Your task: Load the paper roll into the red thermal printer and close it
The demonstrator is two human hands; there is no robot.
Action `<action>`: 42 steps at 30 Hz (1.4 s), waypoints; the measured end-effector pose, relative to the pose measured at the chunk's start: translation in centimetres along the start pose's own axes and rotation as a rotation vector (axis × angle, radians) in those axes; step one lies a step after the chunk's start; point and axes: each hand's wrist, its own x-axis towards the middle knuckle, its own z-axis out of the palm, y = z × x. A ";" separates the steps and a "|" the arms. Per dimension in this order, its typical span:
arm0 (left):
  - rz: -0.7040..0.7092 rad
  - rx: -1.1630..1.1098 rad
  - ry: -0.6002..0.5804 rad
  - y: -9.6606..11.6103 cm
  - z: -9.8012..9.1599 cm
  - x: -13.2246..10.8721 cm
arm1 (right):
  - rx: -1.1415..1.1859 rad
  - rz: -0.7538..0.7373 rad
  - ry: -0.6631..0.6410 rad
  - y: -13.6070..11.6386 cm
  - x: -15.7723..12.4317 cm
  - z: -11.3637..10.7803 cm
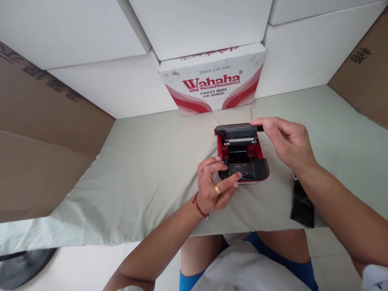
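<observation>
On cloth: red-black printer (242, 155), lid raised, bay exposed.

A single head-worn camera looks forward and steeply down from just above the seated person's lap, close over the pale grey-green cloth-covered table (145, 169), facing the stacked white cardboard boxes (200, 24) behind it.

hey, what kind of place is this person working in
Probably a storeroom or makeshift packing spot: stacked white cartons, a Wahaha water box and brown cardboard wall in a cloth-covered table.
</observation>
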 end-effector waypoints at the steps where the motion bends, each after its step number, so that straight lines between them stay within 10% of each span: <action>1: 0.005 0.007 0.009 0.0 0.0 0.0 | -0.003 -0.065 -0.014 -0.1 -0.9 -0.3; 6: 0.002 0.092 0.001 0.0 0.0 0.1 | -0.034 -0.326 -0.122 1.1 -4.1 -0.5; 19: -0.063 -0.020 0.003 0.0 -0.1 -0.3 | -0.134 -0.365 -0.028 1.6 -5.8 1.2; 24: -0.394 -0.306 0.166 -1.5 0.1 -0.9 | -0.097 -0.398 -0.060 2.3 -6.6 1.4; 29: -0.743 -0.562 0.043 -3.6 0.6 -1.7 | -0.112 -0.543 -0.066 1.8 -7.7 1.3; 42: -0.901 -1.043 -0.092 -4.2 2.3 -1.0 | -0.247 -0.723 -0.014 1.3 -7.8 1.2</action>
